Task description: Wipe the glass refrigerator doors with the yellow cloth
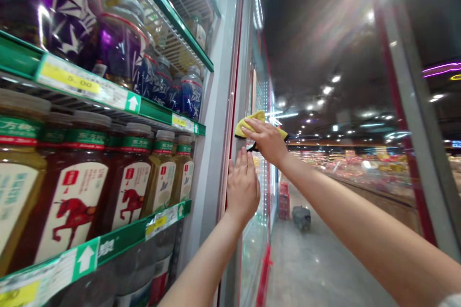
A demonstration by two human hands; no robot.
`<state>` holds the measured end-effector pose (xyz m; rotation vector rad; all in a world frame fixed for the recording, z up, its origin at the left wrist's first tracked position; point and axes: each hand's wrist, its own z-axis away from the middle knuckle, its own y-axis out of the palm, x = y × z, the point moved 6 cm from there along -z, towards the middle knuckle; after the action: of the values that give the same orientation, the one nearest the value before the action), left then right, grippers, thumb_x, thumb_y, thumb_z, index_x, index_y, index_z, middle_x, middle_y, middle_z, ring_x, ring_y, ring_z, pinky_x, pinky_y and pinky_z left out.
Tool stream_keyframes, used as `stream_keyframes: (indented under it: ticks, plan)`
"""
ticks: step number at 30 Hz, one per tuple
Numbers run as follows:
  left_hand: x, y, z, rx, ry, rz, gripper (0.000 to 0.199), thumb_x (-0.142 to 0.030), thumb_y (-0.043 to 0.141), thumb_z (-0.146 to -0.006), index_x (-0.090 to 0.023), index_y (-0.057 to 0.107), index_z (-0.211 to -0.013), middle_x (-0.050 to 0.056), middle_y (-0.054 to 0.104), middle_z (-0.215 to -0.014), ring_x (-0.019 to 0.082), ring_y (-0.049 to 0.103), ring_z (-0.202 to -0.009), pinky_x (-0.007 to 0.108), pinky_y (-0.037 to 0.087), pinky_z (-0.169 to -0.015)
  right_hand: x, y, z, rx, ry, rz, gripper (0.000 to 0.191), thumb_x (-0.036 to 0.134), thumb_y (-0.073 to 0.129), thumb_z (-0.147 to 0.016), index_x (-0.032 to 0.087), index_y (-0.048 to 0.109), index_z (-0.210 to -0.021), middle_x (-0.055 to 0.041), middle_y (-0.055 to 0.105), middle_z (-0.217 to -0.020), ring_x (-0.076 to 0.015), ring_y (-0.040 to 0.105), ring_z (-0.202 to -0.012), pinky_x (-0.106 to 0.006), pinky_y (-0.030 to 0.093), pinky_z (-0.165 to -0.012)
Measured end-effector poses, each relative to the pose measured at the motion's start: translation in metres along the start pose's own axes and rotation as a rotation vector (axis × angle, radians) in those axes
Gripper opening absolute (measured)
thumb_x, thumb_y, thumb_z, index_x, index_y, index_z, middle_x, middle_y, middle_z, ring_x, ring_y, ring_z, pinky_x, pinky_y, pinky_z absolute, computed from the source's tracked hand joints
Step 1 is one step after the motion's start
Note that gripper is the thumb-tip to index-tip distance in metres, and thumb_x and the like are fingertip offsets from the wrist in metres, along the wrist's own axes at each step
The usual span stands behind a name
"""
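Observation:
My right hand (268, 141) presses a yellow cloth (257, 120) with a dark edge against the pale upright frame (245, 81) of a cooler's glass door (342, 81). The cloth is bunched under the palm and fingers. Just below and to the left, my left hand (243, 187) rests on the frame with its fingers stretched upward, holding nothing. Its fingertips come close to the cloth's lower edge; whether they touch it I cannot tell.
To the left, cooler shelves hold tea bottles (133, 177) and purple-blue drink bottles (120, 43) behind green price strips (118, 98). Through the glass I see a grey floor (298, 268), a dark object (301, 218), red boxes (284, 201) and blurred store displays.

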<state>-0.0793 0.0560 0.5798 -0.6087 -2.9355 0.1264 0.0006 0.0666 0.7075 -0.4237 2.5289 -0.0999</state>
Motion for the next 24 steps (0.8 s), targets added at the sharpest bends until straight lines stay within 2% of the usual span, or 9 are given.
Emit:
stream_keyframes:
  ticks: [3, 5, 9, 13, 18, 21, 24]
  plan:
    - [-0.007, 0.003, -0.02, 0.027, 0.007, -0.053, 0.063, -0.012, 0.04, -0.096, -0.006, 0.031, -0.158, 0.02, 0.038, -0.162, 0.027, 0.027, -0.155, 0.053, 0.021, -0.128, -0.017, -0.005, -0.034, 0.026, 0.094, 0.08, 0.046, 0.012, 0.046, -0.101, 0.025, 0.059, -0.143, -0.0061, 0.051, -0.156, -0.026, 0.048, -0.143, -0.045, 0.044, -0.115]
    - [-0.013, 0.008, -0.031, 0.045, 0.022, -0.072, 0.06, -0.009, 0.039, -0.095, -0.006, 0.038, -0.155, 0.018, 0.04, -0.161, 0.027, 0.028, -0.155, 0.053, 0.02, -0.128, -0.025, -0.009, -0.044, 0.046, 0.122, 0.142, 0.048, 0.014, 0.044, -0.102, 0.023, 0.054, -0.148, -0.0073, 0.046, -0.159, -0.0275, 0.044, -0.146, -0.046, 0.044, -0.114]
    - [-0.027, 0.022, -0.051, 0.08, 0.059, -0.058, 0.06, -0.009, 0.039, -0.095, -0.011, 0.039, -0.155, 0.014, 0.036, -0.164, 0.026, 0.03, -0.154, 0.05, 0.026, -0.127, -0.05, -0.018, -0.035, 0.07, 0.212, 0.242, 0.049, 0.018, 0.039, -0.104, 0.026, 0.05, -0.151, -0.0081, 0.042, -0.162, -0.0296, 0.039, -0.148, -0.048, 0.044, -0.111]
    - [-0.039, 0.034, -0.071, 0.081, 0.105, -0.001, 0.059, -0.014, 0.042, -0.096, -0.01, 0.038, -0.155, 0.016, 0.035, -0.164, 0.028, 0.027, -0.155, 0.05, 0.027, -0.126, -0.095, -0.036, 0.003, 0.067, 0.356, 0.294, 0.051, 0.015, 0.036, -0.103, 0.022, 0.049, -0.152, -0.0108, 0.04, -0.163, -0.0311, 0.038, -0.149, -0.049, 0.043, -0.113]
    - [-0.055, 0.048, -0.098, 0.017, 0.142, 0.067, 0.058, -0.017, 0.042, -0.097, -0.006, 0.039, -0.154, 0.019, 0.033, -0.165, 0.03, 0.025, -0.156, 0.054, 0.024, -0.127, -0.16, -0.064, 0.071, 0.052, 0.519, 0.343, 0.06, 0.005, 0.037, -0.097, 0.022, 0.047, -0.153, -0.0102, 0.04, -0.163, -0.0299, 0.038, -0.149, -0.051, 0.041, -0.117]
    - [-0.078, 0.059, -0.114, -0.007, 0.205, 0.098, 0.058, -0.016, 0.039, -0.097, -0.007, 0.039, -0.154, 0.017, 0.034, -0.165, 0.029, 0.025, -0.156, 0.054, 0.021, -0.127, -0.191, -0.082, 0.111, 0.04, 0.596, 0.353, 0.063, 0.001, 0.038, -0.094, 0.022, 0.048, -0.152, -0.0119, 0.043, -0.161, -0.0298, 0.04, -0.148, -0.049, 0.041, -0.117]
    - [-0.113, 0.071, -0.126, -0.012, 0.321, 0.136, 0.057, -0.017, 0.04, -0.097, -0.011, 0.042, -0.153, 0.013, 0.036, -0.165, 0.026, 0.023, -0.157, 0.051, 0.018, -0.129, -0.216, -0.097, 0.142, 0.055, 0.645, 0.376, 0.061, 0.001, 0.037, -0.094, 0.018, 0.049, -0.152, -0.0156, 0.045, -0.159, -0.0302, 0.042, -0.146, -0.046, 0.04, -0.117]
